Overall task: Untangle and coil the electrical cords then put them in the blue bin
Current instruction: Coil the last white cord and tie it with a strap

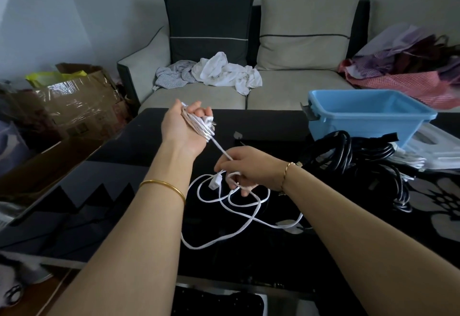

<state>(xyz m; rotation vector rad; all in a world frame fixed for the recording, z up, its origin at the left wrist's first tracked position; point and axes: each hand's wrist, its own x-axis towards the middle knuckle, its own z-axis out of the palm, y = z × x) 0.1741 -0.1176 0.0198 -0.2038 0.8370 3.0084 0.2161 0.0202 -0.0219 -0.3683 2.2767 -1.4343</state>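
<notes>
A: Big stuff first?
B: One beige sofa [286, 86] at the back. Two back cushions: one dark cushion [207, 27], one beige cushion [303, 32]. One black glass table [99, 191] in front of it. One cardboard box [79, 106] left of the table. One heap of clothes [410, 67] on the sofa's right end.
A: Bin?
B: One blue bin [368, 114], far right of the table. A heap of black cords [348, 151] lies against its near side, between the bin and the right forearm. Can't tell how many cords.
A: Smaller?
B: Two crumpled cloths on the sofa seat, touching: white cloth [224, 72], grey cloth [174, 74].
A: Hands?
B: Two. Left hand [184, 126] is raised over the table, fingers curled round a coiled bundle of the white cord [236, 211]. One strand runs down to the right hand [251, 166], which pinches it. The rest lies in loose loops on the table below, with the white plug [215, 182] just beside the right fingers.
</notes>
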